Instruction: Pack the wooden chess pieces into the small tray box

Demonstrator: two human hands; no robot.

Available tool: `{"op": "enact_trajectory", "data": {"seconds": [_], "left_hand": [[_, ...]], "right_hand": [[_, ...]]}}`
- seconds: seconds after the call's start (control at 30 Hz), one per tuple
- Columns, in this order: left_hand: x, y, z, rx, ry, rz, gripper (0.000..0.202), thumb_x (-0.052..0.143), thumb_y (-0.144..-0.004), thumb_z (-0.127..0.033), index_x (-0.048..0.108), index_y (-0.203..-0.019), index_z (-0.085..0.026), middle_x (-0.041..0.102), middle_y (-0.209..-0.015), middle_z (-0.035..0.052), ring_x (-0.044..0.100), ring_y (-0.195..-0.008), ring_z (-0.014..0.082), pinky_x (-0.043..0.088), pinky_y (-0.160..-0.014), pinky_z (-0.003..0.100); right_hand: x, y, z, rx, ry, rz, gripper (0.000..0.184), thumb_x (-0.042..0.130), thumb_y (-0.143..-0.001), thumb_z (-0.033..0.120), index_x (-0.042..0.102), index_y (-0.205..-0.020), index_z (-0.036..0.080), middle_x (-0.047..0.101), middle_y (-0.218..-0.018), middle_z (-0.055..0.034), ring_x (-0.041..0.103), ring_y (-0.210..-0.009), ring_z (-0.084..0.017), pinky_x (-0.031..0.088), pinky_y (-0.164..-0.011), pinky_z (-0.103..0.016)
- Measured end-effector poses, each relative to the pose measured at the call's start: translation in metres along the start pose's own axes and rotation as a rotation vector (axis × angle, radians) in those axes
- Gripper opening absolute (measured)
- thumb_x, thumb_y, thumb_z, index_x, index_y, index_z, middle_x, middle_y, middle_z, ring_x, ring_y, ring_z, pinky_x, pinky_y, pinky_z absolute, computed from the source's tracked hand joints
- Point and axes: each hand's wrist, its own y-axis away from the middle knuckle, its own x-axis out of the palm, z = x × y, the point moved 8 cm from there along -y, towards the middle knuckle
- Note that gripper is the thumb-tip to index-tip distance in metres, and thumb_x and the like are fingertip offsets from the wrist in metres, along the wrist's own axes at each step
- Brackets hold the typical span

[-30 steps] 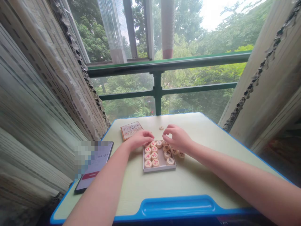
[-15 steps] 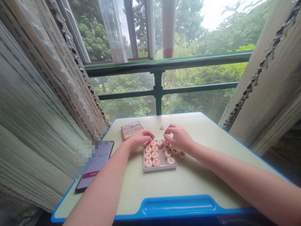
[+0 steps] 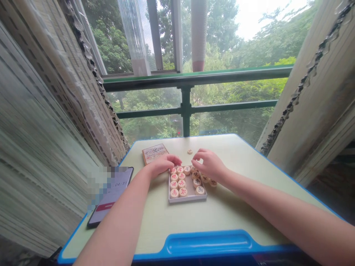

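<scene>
A shallow white tray (image 3: 188, 198) on the table holds several round wooden chess pieces (image 3: 179, 182) with red characters. My left hand (image 3: 161, 164) rests at the tray's far left corner, fingers curled over the pieces there. My right hand (image 3: 209, 163) hovers over the tray's far right corner, fingers bent in a pinch; what it holds, if anything, is hidden. A few pieces (image 3: 209, 181) lie outside the tray by my right wrist. One lone piece (image 3: 189, 151) sits farther back on the table.
The pale table (image 3: 235, 207) has a blue rim with a groove at its near edge. A phone (image 3: 111, 195) lies at the left edge, and a printed box lid (image 3: 154, 153) sits behind my left hand. Woven blinds flank both sides; a green railing and window stand behind.
Both hands stay at the tray's far end with only slight finger shifts. The view has tilted a little.
</scene>
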Motion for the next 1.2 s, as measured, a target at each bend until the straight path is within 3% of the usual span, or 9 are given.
{"op": "enact_trajectory", "data": {"seconds": [0.23,0.9,1.0,1.1,1.2], "left_hand": [[0.0,0.002,-0.002,-0.014,0.021,-0.031,0.04,0.044,-0.047,-0.005,0.066,-0.081,-0.014,0.066,-0.093,0.0068,0.056,-0.095,0.0201,0.043,-0.077,0.028],[-0.001,0.001,-0.004,0.015,-0.02,-0.015,0.041,0.046,-0.048,-0.006,0.066,-0.082,-0.014,0.065,-0.088,0.0065,0.056,-0.091,0.0201,0.043,-0.073,0.027],[-0.001,0.001,-0.004,0.016,-0.035,-0.024,0.04,0.045,-0.047,-0.006,0.066,-0.081,-0.014,0.066,-0.09,0.0072,0.056,-0.094,0.0213,0.043,-0.076,0.028],[-0.001,0.001,-0.004,0.014,-0.05,-0.024,0.04,0.046,-0.048,-0.007,0.066,-0.081,-0.014,0.066,-0.09,0.0069,0.057,-0.093,0.0212,0.043,-0.077,0.028],[0.0,0.001,-0.004,0.013,-0.048,-0.02,0.038,0.046,-0.048,-0.008,0.066,-0.08,-0.014,0.066,-0.089,0.0066,0.057,-0.094,0.0214,0.043,-0.076,0.028]], "right_hand": [[-0.001,0.0,0.002,-0.015,-0.013,-0.008,0.016,0.053,-0.077,0.023,0.066,-0.068,0.018,0.06,-0.078,-0.0037,0.054,-0.068,-0.014,0.041,-0.064,-0.025],[-0.007,-0.002,0.001,0.009,-0.018,-0.05,0.019,0.052,-0.078,0.024,0.067,-0.068,0.018,0.062,-0.079,-0.0046,0.056,-0.072,-0.015,0.042,-0.066,-0.026],[-0.021,-0.008,0.006,0.069,-0.06,-0.003,0.017,0.054,-0.076,0.023,0.068,-0.067,0.018,0.064,-0.079,-0.0046,0.058,-0.074,-0.016,0.043,-0.067,-0.026],[-0.047,-0.014,0.016,0.098,-0.126,0.165,0.016,0.055,-0.076,0.029,0.069,-0.073,0.02,0.066,-0.074,-0.0023,0.057,-0.063,-0.014,0.042,-0.055,-0.024],[-0.083,-0.012,0.021,0.075,-0.029,0.135,0.018,0.061,-0.073,0.034,0.069,-0.084,0.023,0.066,-0.08,-0.0022,0.056,-0.06,-0.014,0.04,-0.051,-0.024]]}}
